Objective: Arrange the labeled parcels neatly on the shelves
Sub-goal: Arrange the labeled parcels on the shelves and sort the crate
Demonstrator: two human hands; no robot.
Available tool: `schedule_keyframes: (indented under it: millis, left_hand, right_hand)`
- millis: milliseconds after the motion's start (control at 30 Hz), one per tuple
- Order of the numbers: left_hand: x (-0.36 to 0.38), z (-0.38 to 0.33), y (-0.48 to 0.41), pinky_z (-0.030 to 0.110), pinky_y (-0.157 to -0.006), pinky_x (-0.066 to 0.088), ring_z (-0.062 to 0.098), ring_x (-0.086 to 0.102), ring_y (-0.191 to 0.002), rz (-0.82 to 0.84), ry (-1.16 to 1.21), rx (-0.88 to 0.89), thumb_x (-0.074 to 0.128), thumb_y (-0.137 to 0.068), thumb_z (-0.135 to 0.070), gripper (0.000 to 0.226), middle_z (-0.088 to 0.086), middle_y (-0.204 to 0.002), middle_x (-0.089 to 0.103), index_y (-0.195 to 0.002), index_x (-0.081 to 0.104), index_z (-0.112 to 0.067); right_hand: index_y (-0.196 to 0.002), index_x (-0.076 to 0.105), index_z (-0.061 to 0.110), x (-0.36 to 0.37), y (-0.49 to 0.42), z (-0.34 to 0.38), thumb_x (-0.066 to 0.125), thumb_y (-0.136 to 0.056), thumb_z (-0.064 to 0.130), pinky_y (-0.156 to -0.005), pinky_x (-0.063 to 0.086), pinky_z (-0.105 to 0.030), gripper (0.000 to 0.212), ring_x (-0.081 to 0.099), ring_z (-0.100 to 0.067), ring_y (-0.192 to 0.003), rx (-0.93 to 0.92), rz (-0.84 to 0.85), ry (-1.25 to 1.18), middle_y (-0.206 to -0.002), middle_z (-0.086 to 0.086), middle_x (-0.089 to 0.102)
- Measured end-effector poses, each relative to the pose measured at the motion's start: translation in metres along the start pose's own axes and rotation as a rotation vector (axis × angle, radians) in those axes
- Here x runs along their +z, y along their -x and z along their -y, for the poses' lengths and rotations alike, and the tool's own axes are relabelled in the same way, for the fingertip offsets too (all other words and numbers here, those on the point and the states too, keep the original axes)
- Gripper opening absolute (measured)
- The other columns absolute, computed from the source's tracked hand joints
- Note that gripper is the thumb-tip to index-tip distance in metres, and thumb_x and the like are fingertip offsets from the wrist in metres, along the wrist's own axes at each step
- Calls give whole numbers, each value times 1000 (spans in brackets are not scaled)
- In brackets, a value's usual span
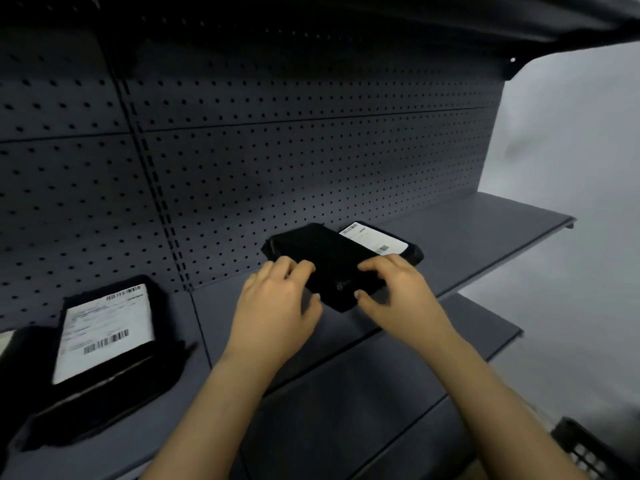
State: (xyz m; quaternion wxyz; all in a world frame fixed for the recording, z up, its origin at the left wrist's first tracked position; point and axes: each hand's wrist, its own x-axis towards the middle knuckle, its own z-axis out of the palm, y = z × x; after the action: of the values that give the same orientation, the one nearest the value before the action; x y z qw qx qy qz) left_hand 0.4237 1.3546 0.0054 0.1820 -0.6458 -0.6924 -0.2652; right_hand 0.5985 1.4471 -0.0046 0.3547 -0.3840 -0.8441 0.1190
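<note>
A black parcel with no label showing lies tilted on the dark shelf, its far end resting over a second black parcel whose white barcode label faces up. My left hand grips the near left edge of the top parcel with curled fingers. My right hand pinches its near right corner between thumb and fingers. Further left on the same shelf lies a larger black parcel with a big white label on top.
A perforated back panel rises behind the shelf, and another shelf overhangs above. A lower shelf juts out beneath my arms. A black plastic crate sits at the bottom right. A white wall lies to the right.
</note>
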Motion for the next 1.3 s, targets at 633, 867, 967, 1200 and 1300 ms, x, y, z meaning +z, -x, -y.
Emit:
schedule_keyframes:
  millis: [633, 867, 967, 1200, 1300]
  left_hand:
    - [86, -58, -42, 31, -102, 41, 23, 40, -136, 217, 88, -532, 60, -86, -56, 78, 2, -159, 22, -150, 28, -24]
    - [92, -57, -39, 34, -103, 43, 20, 44, -134, 145, 123, -563, 65, -86, -50, 72, -1, -153, 36, -145, 36, -19]
    - [89, -55, -33, 31, -102, 44, 20, 46, -131, 126, 167, -588, 66, -86, -49, 72, -2, -148, 42, -145, 36, -19]
    - [78, -36, -12, 23, -94, 44, 14, 52, -124, 82, 226, -664, 66, -81, -57, 69, -4, -139, 51, -136, 46, -21]
    - [69, -28, -4, 24, -103, 39, 10, 43, -130, 47, 200, -613, 63, -80, -61, 71, -7, -143, 42, -137, 42, -24]
  right_hand:
    - [-122, 60, 17, 15, -85, -123, 81, -76, 31, -87, 35, -18, 53, 48, -14, -116, -131, 381, -232, -112, 5, 53]
    - [-116, 64, 12, 28, -85, -136, 77, -80, 31, -93, 39, -24, 42, 48, -18, -114, -200, 358, -246, -115, 0, 57]
    - [-123, 62, 13, 26, -84, -132, 74, -84, 25, -98, 37, -22, 42, 49, -15, -115, -236, 311, -310, -119, 2, 56]
    - [-140, 49, 31, 27, -83, -100, 65, -92, 25, -108, 35, -19, 51, 39, 3, -125, -320, 346, -520, -138, 10, 46]
    - [-139, 49, 35, 30, -84, -83, 64, -93, 25, -100, 23, 1, 49, 34, 10, -123, -389, 361, -512, -138, 15, 42]
